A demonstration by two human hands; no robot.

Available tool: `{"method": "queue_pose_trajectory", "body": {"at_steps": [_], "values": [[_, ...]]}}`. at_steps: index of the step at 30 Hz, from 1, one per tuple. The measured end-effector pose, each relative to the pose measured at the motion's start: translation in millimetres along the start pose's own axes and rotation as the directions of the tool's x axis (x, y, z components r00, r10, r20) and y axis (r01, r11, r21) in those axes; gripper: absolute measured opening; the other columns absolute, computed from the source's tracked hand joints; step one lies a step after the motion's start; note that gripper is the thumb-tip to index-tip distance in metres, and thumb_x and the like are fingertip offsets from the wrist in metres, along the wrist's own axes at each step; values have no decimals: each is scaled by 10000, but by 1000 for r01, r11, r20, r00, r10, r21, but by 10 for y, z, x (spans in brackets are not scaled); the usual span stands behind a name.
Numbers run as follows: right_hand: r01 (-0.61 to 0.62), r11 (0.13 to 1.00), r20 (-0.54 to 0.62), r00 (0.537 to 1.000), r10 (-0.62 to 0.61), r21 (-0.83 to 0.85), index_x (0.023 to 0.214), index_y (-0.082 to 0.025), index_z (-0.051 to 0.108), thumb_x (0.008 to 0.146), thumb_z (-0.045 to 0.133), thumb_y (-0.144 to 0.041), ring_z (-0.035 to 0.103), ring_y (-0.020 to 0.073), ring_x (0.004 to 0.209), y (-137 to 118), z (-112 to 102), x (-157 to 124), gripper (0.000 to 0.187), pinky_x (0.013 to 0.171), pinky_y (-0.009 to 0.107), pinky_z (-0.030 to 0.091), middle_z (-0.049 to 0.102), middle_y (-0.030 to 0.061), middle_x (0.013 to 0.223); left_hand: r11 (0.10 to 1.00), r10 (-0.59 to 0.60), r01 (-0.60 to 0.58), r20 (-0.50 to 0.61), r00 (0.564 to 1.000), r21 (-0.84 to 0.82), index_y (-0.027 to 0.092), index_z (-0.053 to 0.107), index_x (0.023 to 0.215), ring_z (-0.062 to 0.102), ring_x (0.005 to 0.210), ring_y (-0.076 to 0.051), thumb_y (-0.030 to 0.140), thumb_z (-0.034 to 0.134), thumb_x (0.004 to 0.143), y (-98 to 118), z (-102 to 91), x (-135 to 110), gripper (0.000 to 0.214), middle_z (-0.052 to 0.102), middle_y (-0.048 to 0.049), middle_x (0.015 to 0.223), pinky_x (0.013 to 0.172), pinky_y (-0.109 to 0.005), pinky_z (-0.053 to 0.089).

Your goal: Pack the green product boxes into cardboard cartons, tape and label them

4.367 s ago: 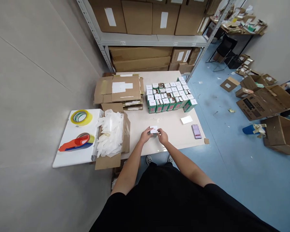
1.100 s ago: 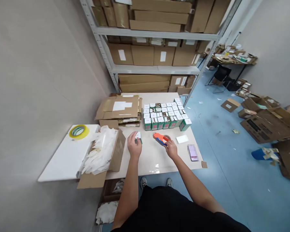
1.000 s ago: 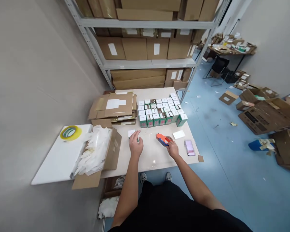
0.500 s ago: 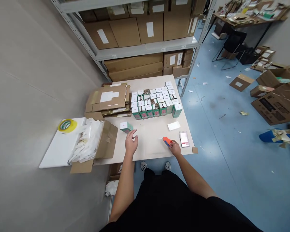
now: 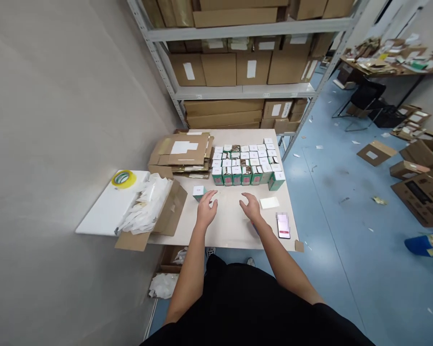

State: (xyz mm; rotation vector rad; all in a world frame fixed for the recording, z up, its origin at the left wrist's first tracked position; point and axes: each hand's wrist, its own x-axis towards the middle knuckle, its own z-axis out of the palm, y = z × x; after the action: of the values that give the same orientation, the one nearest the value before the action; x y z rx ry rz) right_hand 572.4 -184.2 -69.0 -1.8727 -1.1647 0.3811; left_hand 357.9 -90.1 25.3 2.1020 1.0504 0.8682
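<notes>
My left hand (image 5: 206, 210) is open over the table, fingers curved and thumb apart. Just beyond its fingertips stands a small green carton with a white top (image 5: 198, 191); whether they touch I cannot tell. Opposite it, my right hand (image 5: 251, 206) is raised with spread fingers and holds nothing. An orange and blue hand tool (image 5: 254, 228) lies on the table, mostly hidden beneath my right forearm. To the right of that hand are a white card or slip (image 5: 270, 203) and a phone with a lit screen (image 5: 283, 226).
Rows of green-and-white cartons (image 5: 246, 162) stand at the table's back. Flattened cardboard (image 5: 182, 146) is stacked to their left. An open box (image 5: 173, 211) with white bags and a yellow tape roll (image 5: 123, 179) are on the left. Shelving (image 5: 238, 91) rises behind.
My right hand has let go of the orange and blue tool and moved forward and left, opening. My left hand stays close to the small carton. The camera view has tilted upward.
</notes>
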Motion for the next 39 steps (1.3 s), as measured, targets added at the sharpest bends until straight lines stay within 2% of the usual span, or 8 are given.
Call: {"method": "queue_pose_trajectory", "body": {"at_steps": [6, 11, 17, 22, 26, 31, 36, 39], "values": [[164, 986, 8, 986, -164, 30, 1269, -246, 688, 904, 603, -319, 591, 276, 1288, -741, 557, 507, 382, 1127, 491, 455, 689, 90, 1337, 999, -12, 10, -55, 998, -36, 262, 663, 1337, 617, 1246, -236, 216, 513, 946, -539, -464, 347, 421, 623, -98, 1380, 907, -371, 616], [229, 973, 18, 973, -229, -6, 1254, -225, 696, 895, 593, -309, 607, 287, 1271, -1220, 1160, 973, 382, 1117, 494, 466, 690, 110, 1329, 997, -9, 4, -81, 997, -71, 273, 641, 1362, 615, 1240, -230, 209, 514, 944, -1051, -1054, 825, 441, 608, -87, 1406, 895, -358, 618], [277, 959, 64, 960, -274, -60, 1267, -212, 687, 890, 597, -291, 605, 279, 1281, -1684, 1876, 1703, 396, 1136, 482, 454, 686, 120, 1335, 1000, -5, 5, -74, 997, -5, 249, 630, 1386, 612, 1274, -259, 193, 566, 897, -1812, -1809, 1621, 497, 609, -93, 1431, 1026, -413, 558], [241, 963, 112, 967, -228, -118, 1336, -188, 663, 892, 612, -273, 564, 285, 1343, -1944, 2460, 2324, 454, 1173, 477, 419, 651, 133, 1398, 997, -39, 36, 34, 999, 73, 208, 645, 1378, 593, 1311, -282, 190, 620, 843, -2519, -2223, 2413, 536, 642, -115, 1401, 1148, -435, 454], [189, 960, 221, 965, -142, -206, 1418, -184, 614, 905, 608, -247, 512, 270, 1406, -2026, 2834, 2751, 518, 1213, 445, 375, 586, 124, 1485, 994, -98, 90, 130, 987, 68, 159, 606, 1426, 581, 1322, -283, 199, 616, 832, -3010, -2358, 2970, 595, 630, -130, 1423, 1151, -416, 441], [145, 911, 389, 921, 18, -386, 1530, -174, 499, 934, 590, -275, 417, 292, 1478, -1941, 3162, 3189, 611, 1231, 422, 334, 452, 119, 1607, 973, -222, 202, 217, 951, 112, 130, 600, 1436, 540, 1379, -281, 221, 647, 819, -3527, -2356, 3483, 625, 579, -134, 1500, 1163, -334, 397], [167, 822, 493, 857, 153, -545, 1575, -182, 417, 939, 577, -263, 384, 325, 1488, -1747, 3356, 3544, 660, 1200, 443, 349, 376, 134, 1650, 878, -466, 403, 272, 842, 258, 137, 601, 1426, 527, 1395, -327, 209, 721, 757, -4031, -2282, 3855, 683, 563, -174, 1506, 1138, -354, 408], [205, 781, 536, 823, 189, -591, 1601, -230, 365, 955, 554, -281, 319, 339, 1516, -1647, 3427, 3672, 675, 1197, 467, 341, 296, 99, 1692, 819, -556, 484, 212, 804, 309, 162, 613, 1400, 527, 1385, -366, 217, 757, 722, -4361, -2247, 3991, 695, 504, -196, 1545, 1097, -399, 445]]}}
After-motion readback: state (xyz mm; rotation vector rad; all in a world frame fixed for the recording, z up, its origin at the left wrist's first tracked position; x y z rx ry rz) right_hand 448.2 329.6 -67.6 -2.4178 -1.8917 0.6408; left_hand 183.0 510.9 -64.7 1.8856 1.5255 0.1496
